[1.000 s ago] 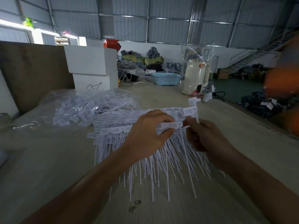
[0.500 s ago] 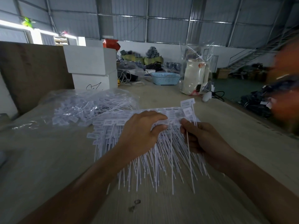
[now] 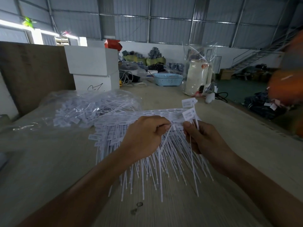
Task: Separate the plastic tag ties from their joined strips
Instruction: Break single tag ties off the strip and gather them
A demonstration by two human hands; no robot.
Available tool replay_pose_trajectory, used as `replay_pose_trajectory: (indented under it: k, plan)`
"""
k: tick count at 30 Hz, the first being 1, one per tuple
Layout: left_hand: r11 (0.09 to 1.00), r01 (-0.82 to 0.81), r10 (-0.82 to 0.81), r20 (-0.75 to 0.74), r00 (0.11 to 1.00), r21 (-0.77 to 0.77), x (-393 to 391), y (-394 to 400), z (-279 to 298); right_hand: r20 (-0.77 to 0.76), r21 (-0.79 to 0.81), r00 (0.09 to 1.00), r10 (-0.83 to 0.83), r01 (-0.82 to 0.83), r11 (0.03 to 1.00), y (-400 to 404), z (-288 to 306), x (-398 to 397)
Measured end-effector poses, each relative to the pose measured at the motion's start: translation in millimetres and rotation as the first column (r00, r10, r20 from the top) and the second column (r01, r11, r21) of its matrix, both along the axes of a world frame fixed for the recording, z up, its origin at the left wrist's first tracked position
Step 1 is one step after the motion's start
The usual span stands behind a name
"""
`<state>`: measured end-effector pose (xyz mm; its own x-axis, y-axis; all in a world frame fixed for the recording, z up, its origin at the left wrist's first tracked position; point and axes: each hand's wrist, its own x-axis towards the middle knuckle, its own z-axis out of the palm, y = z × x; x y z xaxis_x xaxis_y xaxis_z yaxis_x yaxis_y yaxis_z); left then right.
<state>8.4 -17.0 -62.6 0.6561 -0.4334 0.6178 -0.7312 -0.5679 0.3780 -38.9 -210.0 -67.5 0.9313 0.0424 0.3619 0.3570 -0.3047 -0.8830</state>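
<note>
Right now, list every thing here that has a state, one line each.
left hand: fingers curled, pinching a tie in the joined strips.
right hand: gripping separated ties by their stems.
separated ties: held upright, tags above the right hand.
joined strips: stacked flat on the table, stems fanned toward the person.
plastic bag: lying on the table, full of ties.
blue basket: upright, contents unclear.

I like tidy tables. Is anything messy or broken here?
Nothing looks broken. The tag ties lie fanned in a loose heap under the hands, and more sit in a crumpled clear bag behind them.
</note>
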Motion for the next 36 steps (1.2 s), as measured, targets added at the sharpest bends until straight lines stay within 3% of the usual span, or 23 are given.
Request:
replay_pose_trajectory:
  k: [4, 6, 12, 16, 23, 29, 31, 34, 36]
  plan:
    - [0.991, 0.036, -0.05, -0.106, 0.993, -0.131, 3, -1, -2, 0.262, -0.221, 0.964, -0.043, 0.103, 0.97, 2, 2, -3]
    - [0.985, 0.043, -0.064, -0.122, 0.99, -0.165, 3, -1, -1, 0.294, -0.223, 0.953, -0.074, 0.144, 0.964, 2, 2, -2]
    - [0.975, 0.105, -0.13, -0.118, 0.984, -0.197, -3, -4, 4, 0.022, -0.011, 0.995, -0.098, 0.098, 0.995, 1, 3, -3]
    - [0.963, 0.172, -0.181, -0.022, 0.983, -0.208, -10, -10, 7, -0.063, 0.115, 0.987, -0.145, 0.152, 0.982, 0, 5, -1]
    - [0.966, 0.201, -0.196, 0.048, 0.979, -0.161, -11, -13, 7, -0.1, 0.241, 0.979, -0.18, 0.199, 0.95, 2, 5, 0]
    - [0.956, 0.217, -0.226, -0.026, 0.974, -0.195, -14, -17, 11, 0.098, 0.129, 0.938, -0.333, 0.319, 0.939, -2, 10, -3]
    - [0.952, 0.243, -0.252, -0.027, 0.967, -0.185, -16, -19, 11, 0.094, 0.168, 0.909, -0.407, 0.389, 0.906, -8, 14, 0]
    - [0.95, 0.287, -0.293, -0.029, 0.956, -0.122, -15, -13, 7, -0.092, 0.394, 0.84, -0.535, 0.524, 0.755, -37, 24, 5]
    - [0.961, 0.246, -0.248, -0.001, 0.969, -0.125, -11, -8, 4, -0.165, 0.489, 0.846, -0.507, 0.516, 0.703, -53, 24, 6]
